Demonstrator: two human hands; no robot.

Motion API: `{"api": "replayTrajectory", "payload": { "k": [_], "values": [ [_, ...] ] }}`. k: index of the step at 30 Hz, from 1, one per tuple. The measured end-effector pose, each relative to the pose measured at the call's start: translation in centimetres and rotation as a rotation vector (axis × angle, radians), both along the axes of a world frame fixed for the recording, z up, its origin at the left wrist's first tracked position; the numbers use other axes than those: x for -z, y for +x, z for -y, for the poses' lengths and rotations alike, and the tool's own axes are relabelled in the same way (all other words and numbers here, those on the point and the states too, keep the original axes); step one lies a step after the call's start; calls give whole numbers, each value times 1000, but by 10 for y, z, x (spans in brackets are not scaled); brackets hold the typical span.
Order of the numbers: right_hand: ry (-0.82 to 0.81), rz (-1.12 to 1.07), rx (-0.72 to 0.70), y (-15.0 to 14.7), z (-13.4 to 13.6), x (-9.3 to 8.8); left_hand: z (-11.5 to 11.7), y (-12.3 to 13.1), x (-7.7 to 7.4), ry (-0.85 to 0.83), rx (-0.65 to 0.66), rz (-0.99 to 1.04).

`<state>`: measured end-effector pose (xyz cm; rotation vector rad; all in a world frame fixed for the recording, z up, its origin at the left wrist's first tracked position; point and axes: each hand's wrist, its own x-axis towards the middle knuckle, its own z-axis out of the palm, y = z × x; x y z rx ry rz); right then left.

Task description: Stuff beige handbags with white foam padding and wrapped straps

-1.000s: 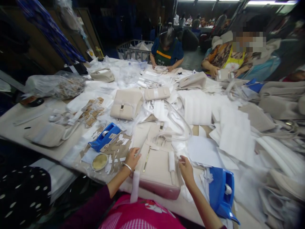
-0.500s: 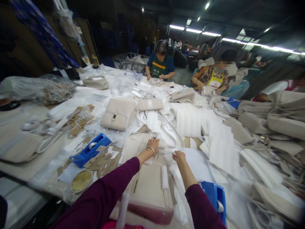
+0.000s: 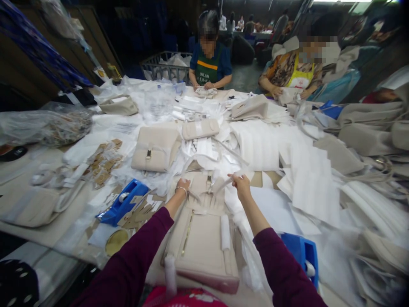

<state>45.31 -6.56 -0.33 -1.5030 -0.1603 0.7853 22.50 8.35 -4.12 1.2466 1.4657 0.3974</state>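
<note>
In front of me a beige bag (image 3: 207, 238) lies on its back with its bottom towards me. It has a gold zipper (image 3: 188, 232) down its left part, and a white wrapped roll (image 3: 225, 232) rests along its right side. My left hand (image 3: 182, 186) is closed at the bag's upper left, on a thin pale strap (image 3: 194, 196) by the flap. My right hand (image 3: 241, 184) pinches the end of another pale strap (image 3: 221, 186) at the upper right. A metal clasp (image 3: 208, 181) shows on the flap between my hands.
Blue tape dispensers stand left (image 3: 123, 202) and right (image 3: 300, 256). Beyond are a finished-looking bag (image 3: 156, 149), a small padded piece (image 3: 200, 128) and white foam sheets (image 3: 255, 147). A round tin (image 3: 116, 242) sits at left. Two co-workers work across the table.
My hands have moved apart, the left one leftwards and the right one slightly up. The bag's flap with the clasp and the straps now show between them. The view has tilted down.
</note>
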Motion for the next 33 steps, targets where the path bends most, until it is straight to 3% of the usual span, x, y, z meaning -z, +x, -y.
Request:
{"api": "replayTrajectory", "payload": {
  "k": [13,18,22,27,33],
  "values": [
    [-122,93,-387,-49,-11,38,-1,5,21,-49,34,62],
    [-290,53,-497,-68,-6,44,9,5,17,-65,47,125],
    [-351,66,-463,-74,-8,40,15,-2,7,-59,85,169],
    [-447,117,-368,-76,9,28,19,-29,-10,-21,123,156],
    [-537,292,-271,-91,85,5,53,-105,-36,47,195,193]
  ]
}}
